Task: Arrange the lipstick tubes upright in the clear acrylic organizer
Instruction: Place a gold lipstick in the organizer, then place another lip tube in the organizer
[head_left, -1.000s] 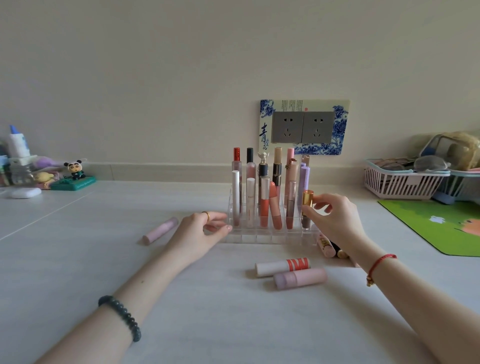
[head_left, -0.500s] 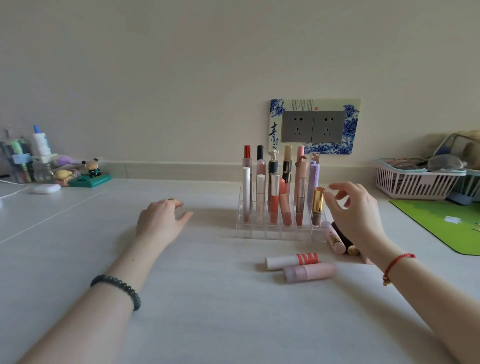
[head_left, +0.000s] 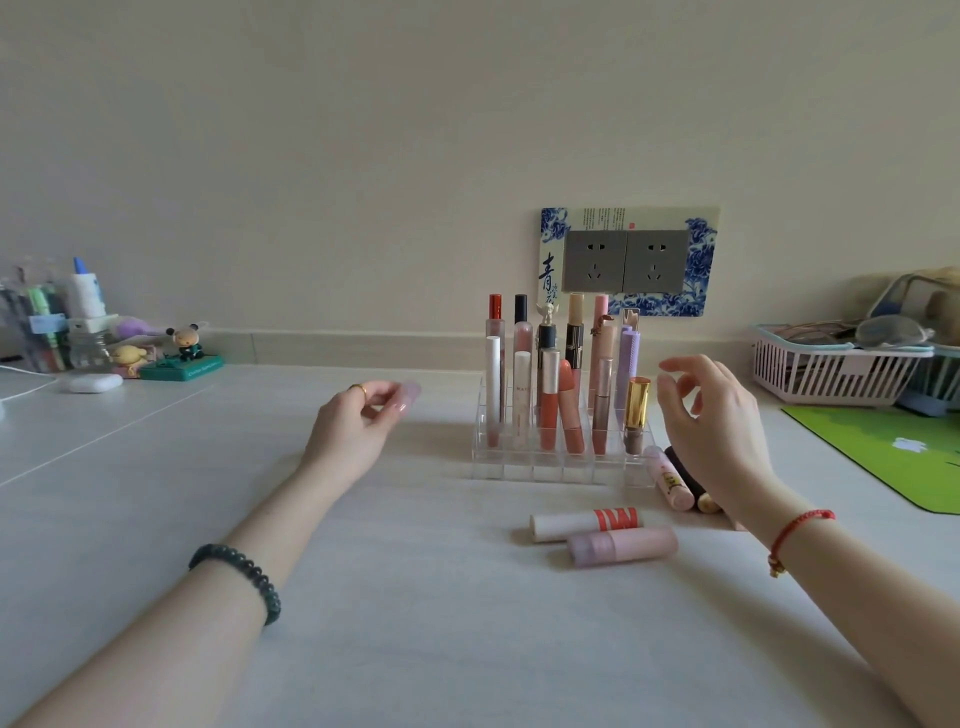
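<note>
The clear acrylic organizer stands mid-table with several lipstick tubes upright in it; a gold-capped tube is at its right front corner. My left hand is left of the organizer, lifted off the table and shut on a pale pink tube, seen blurred. My right hand hovers just right of the gold-capped tube with fingers apart, holding nothing. Lying flat are a white tube with a red band, a pink-lilac tube, a pink tube and a dark tube partly hidden by my right wrist.
A pink slatted basket and a green mat are at the right. At the far left sit a panda figure, a white case and bottles. A socket plate is on the wall behind the organizer.
My right hand let go of the gold-capped tube, which now stands in the organizer. My left hand went left to the pale pink tube lying on the table and lifted it.
</note>
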